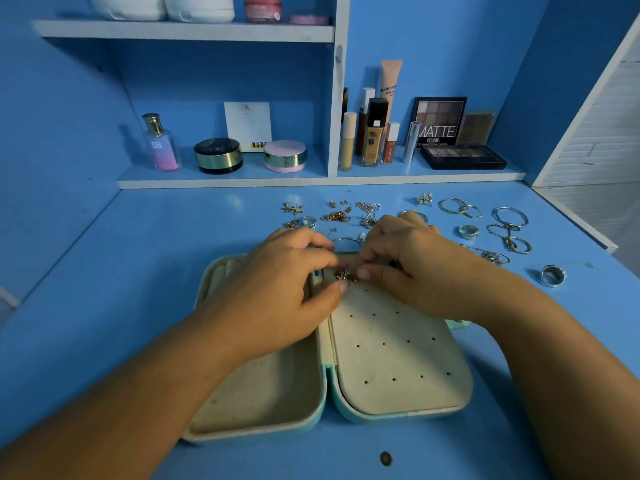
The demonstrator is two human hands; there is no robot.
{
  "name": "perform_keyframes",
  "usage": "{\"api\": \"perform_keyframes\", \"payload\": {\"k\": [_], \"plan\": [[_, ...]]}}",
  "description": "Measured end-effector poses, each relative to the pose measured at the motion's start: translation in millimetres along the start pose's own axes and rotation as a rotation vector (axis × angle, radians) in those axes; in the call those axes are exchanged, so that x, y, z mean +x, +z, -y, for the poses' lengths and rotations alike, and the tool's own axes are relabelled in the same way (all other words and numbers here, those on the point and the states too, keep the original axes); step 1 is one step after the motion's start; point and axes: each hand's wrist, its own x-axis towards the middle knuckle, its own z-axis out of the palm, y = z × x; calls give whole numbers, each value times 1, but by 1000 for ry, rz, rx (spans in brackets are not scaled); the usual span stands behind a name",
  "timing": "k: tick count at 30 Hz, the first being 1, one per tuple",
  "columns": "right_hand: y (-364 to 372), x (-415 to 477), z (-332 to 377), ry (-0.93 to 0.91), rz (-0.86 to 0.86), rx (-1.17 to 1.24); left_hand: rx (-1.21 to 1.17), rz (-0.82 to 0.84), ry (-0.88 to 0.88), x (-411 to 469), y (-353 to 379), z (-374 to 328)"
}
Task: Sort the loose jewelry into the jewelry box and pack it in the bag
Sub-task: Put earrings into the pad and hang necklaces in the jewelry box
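Note:
An open teal jewelry box with cream lining lies flat on the blue desk, its right half a panel dotted with earring holes. At the panel's top edge a small gold earring sits between both hands. My left hand and my right hand each pinch at it with curled fingertips. Loose jewelry is spread on the desk behind the box: studs, rings, hoops, bangles, chains and a wide silver ring. No bag is in view.
A low shelf behind the desk holds a perfume bottle, round compacts, foundation bottles and eyeshadow palettes. An upper shelf carries white dishes and a pink jar. A small dark knob sits near the desk's front edge.

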Motion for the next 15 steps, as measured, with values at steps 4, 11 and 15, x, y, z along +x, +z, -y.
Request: {"api": "perform_keyframes", "payload": {"k": [4, 11, 15], "plan": [[-4, -3, -3, -15, -18, 39, 13, 1, -5, 2, 0, 1], [1, 2, 4, -27, -59, -16, 17, 9, -59, 4, -3, -4], [5, 2, 7, -19, -19, -106, -36, -2, -98, 5, -3, -5]]}}
